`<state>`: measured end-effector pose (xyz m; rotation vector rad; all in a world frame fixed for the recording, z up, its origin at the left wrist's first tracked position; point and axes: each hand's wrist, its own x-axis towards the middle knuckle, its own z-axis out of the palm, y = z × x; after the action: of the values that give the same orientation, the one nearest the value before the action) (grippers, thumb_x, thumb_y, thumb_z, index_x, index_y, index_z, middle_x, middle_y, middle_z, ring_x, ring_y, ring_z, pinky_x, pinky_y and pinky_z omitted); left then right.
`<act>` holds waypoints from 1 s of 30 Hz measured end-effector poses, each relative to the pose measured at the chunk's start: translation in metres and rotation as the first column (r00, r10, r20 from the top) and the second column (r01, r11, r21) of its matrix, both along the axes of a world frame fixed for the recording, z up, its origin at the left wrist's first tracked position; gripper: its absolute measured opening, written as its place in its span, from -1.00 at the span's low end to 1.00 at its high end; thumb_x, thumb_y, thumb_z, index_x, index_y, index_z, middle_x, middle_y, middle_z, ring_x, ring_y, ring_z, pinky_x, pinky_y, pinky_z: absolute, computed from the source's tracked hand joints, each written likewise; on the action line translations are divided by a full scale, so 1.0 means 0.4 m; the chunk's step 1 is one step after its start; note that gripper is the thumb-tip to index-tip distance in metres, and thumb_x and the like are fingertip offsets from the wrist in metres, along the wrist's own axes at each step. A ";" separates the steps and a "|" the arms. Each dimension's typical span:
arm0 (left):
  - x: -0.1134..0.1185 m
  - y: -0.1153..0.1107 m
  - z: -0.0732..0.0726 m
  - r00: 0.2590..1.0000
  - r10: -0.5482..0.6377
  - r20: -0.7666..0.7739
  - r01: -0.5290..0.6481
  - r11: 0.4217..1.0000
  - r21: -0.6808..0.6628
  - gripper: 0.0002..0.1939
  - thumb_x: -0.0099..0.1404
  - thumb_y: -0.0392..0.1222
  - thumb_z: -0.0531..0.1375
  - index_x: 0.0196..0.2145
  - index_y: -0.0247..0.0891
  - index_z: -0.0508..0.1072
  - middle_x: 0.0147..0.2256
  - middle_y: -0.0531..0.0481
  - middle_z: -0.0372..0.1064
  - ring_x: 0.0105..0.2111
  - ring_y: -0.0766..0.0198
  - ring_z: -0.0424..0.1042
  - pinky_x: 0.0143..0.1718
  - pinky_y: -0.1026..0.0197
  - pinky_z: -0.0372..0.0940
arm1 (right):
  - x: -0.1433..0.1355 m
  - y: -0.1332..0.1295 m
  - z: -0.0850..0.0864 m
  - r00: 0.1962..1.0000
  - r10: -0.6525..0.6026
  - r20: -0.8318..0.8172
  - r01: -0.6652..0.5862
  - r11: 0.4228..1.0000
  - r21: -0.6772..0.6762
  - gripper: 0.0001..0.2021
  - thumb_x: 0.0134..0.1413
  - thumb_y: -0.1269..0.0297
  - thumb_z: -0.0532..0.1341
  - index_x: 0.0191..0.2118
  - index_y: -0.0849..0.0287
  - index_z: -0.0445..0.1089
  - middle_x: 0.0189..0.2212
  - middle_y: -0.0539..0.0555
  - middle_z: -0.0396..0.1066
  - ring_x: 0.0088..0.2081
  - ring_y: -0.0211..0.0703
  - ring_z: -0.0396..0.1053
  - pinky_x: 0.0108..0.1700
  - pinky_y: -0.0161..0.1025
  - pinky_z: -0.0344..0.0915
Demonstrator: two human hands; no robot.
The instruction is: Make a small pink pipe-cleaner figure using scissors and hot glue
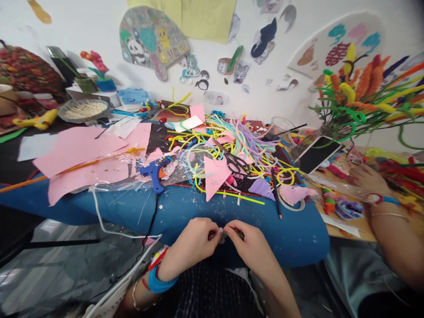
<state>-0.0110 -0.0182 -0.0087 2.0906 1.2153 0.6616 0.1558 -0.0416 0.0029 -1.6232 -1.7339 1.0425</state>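
Observation:
Both hands meet low in the middle of the head view, in front of the blue table edge. My left hand (202, 238) is closed, its thumb and finger pinching a tiny pale pink piece (221, 231). Touching the same spot from the right, my right hand (243, 238) is closed too, fingertips pinched on something too small to make out. Beyond them lie a pink paper triangle (214, 176), black scissors (233, 162), a blue glue gun (155, 174) with a black cord, and a dark pencil (276, 194).
Pipe cleaners (238, 137) are heaped mid-table, with pink paper sheets (86, 150) at left. A phone (318, 153) leans at right near a vase of colourful stems. Another person's hand (369, 181) rests among craft pieces at far right. A white cable (99, 216) hangs over the edge.

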 end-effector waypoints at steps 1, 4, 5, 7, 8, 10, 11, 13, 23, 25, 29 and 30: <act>0.006 0.001 -0.004 0.998 0.045 0.049 -0.044 0.999 -0.013 -0.69 0.25 -0.27 0.13 -0.62 -0.24 0.48 -0.62 0.00 0.37 -0.61 0.29 0.27 -0.54 0.26 -0.01 | -0.008 -0.009 -0.001 1.000 -0.008 -0.023 0.008 1.000 0.006 -0.76 0.18 0.21 0.12 -0.45 0.11 0.44 -0.49 -0.01 0.47 -0.43 -0.15 0.39 -0.36 -0.30 0.20; 0.026 0.010 -0.022 0.932 0.214 0.293 -0.172 0.972 -0.162 -0.74 0.25 -0.21 0.16 -0.55 -0.24 0.53 -0.56 -0.02 0.42 -0.53 0.26 0.34 -0.48 0.28 0.10 | -0.036 -0.036 -0.011 0.993 -0.048 -0.110 0.053 0.998 0.036 -0.76 0.24 0.19 0.05 -0.36 0.13 0.38 -0.57 -0.05 0.36 -0.51 -0.23 0.32 -0.40 -0.33 0.17; 0.033 0.013 -0.029 0.898 0.262 0.354 -0.195 0.957 -0.213 -0.76 0.25 -0.17 0.17 -0.51 -0.24 0.55 -0.53 -0.03 0.45 -0.51 0.25 0.37 -0.47 0.29 0.14 | -0.046 -0.043 -0.018 0.987 -0.075 -0.144 0.083 0.995 0.052 -0.78 0.26 0.20 0.02 -0.27 0.13 0.36 -0.58 -0.07 0.33 -0.53 -0.24 0.30 -0.42 -0.33 0.17; 0.043 0.016 -0.041 0.840 0.323 0.437 -0.195 0.930 -0.311 -0.78 0.24 -0.11 0.19 -0.43 -0.26 0.57 -0.48 -0.04 0.49 -0.52 0.25 0.40 -0.48 0.30 0.20 | -0.062 -0.054 -0.036 0.968 -0.132 -0.214 0.151 0.986 0.074 -0.77 0.29 0.19 -0.02 -0.06 0.14 0.24 -0.56 -0.08 0.34 -0.54 -0.25 0.30 -0.44 -0.34 0.16; 0.048 0.017 -0.046 0.809 0.342 0.478 -0.173 0.916 -0.363 -0.76 0.24 -0.08 0.19 -0.41 -0.28 0.57 -0.49 -0.04 0.48 -0.57 0.28 0.38 -0.52 0.30 0.20 | -0.068 -0.057 -0.045 0.958 -0.150 -0.244 0.173 0.982 0.076 -0.75 0.29 0.17 -0.02 0.00 0.14 0.18 -0.54 -0.08 0.37 -0.54 -0.25 0.30 -0.45 -0.34 0.16; 0.055 0.015 -0.052 0.727 0.382 0.571 -0.099 0.881 -0.463 -0.74 0.23 -0.06 0.22 -0.42 -0.31 0.56 -0.54 -0.01 0.45 -0.63 0.33 0.32 -0.56 0.31 0.19 | -0.074 -0.060 -0.062 0.939 -0.189 -0.286 0.218 0.973 0.072 -0.77 0.28 0.15 0.00 -0.04 0.14 0.13 -0.52 -0.07 0.40 -0.53 -0.25 0.31 -0.44 -0.34 0.17; 0.058 0.014 -0.051 0.679 0.404 0.612 -0.061 0.863 -0.502 -0.75 0.21 -0.06 0.24 -0.43 -0.32 0.56 -0.56 0.00 0.44 -0.63 0.34 0.31 -0.55 0.31 0.21 | -0.074 -0.059 -0.068 0.929 -0.213 -0.303 0.243 0.968 0.066 -0.80 0.27 0.13 0.01 -0.10 0.13 0.14 -0.52 -0.06 0.40 -0.53 -0.25 0.32 -0.44 -0.34 0.16; 0.063 0.010 -0.046 0.617 0.433 0.657 -0.029 0.847 -0.531 -0.77 0.19 -0.08 0.26 -0.44 -0.33 0.57 -0.55 0.00 0.45 -0.57 0.31 0.36 -0.48 0.30 0.27 | -0.070 -0.057 -0.076 0.904 -0.260 -0.339 0.294 0.954 0.051 -0.82 0.25 0.11 0.05 -0.22 0.11 0.13 -0.56 -0.07 0.39 -0.53 -0.25 0.32 -0.44 -0.34 0.15; 0.060 -0.004 -0.039 0.450 0.467 0.761 0.108 0.817 -0.566 -0.84 0.21 -0.17 0.27 -0.36 -0.34 0.56 -0.46 0.00 0.48 -0.48 0.34 0.38 -0.37 0.31 0.30 | -0.035 -0.030 -0.060 0.770 -0.250 -0.587 0.222 0.967 -0.120 -0.71 0.14 0.04 0.18 -0.22 0.15 0.19 -0.71 -0.15 0.31 -0.63 -0.31 0.17 -0.51 -0.35 0.03; 0.056 -0.001 -0.039 0.446 0.468 0.763 0.107 0.819 -0.564 -0.83 0.18 -0.17 0.29 -0.30 -0.32 0.55 -0.41 0.00 0.50 -0.45 0.33 0.40 -0.35 0.31 0.31 | -0.035 -0.028 -0.060 0.793 -0.235 -0.563 0.214 0.971 -0.105 -0.72 0.15 0.05 0.17 -0.23 0.17 0.22 -0.70 -0.15 0.30 -0.60 -0.31 0.21 -0.44 -0.34 0.11; 0.045 0.009 -0.032 0.510 0.439 0.740 0.065 0.838 -0.542 -0.78 0.10 -0.16 0.35 -0.29 -0.31 0.54 -0.38 0.00 0.52 -0.42 0.31 0.43 -0.39 0.33 0.31 | -0.041 -0.033 -0.059 0.827 -0.248 -0.504 0.248 0.966 -0.069 -0.74 0.16 0.05 0.15 -0.29 0.17 0.25 -0.70 -0.15 0.26 -0.61 -0.33 0.18 -0.43 -0.35 0.14; 0.043 0.011 -0.030 0.530 0.432 0.730 0.047 0.844 -0.534 -0.80 0.10 -0.15 0.35 -0.33 -0.32 0.54 -0.41 0.01 0.51 -0.44 0.32 0.42 -0.41 0.34 0.31 | -0.043 -0.034 -0.057 0.840 -0.255 -0.480 0.259 0.964 -0.058 -0.74 0.16 0.05 0.15 -0.28 0.17 0.26 -0.69 -0.15 0.25 -0.61 -0.33 0.17 -0.45 -0.35 0.13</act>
<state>0.0062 -0.0140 -0.0205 0.9376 0.8933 1.1398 0.1385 -0.0553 -0.0197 -1.3847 -1.1514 1.1799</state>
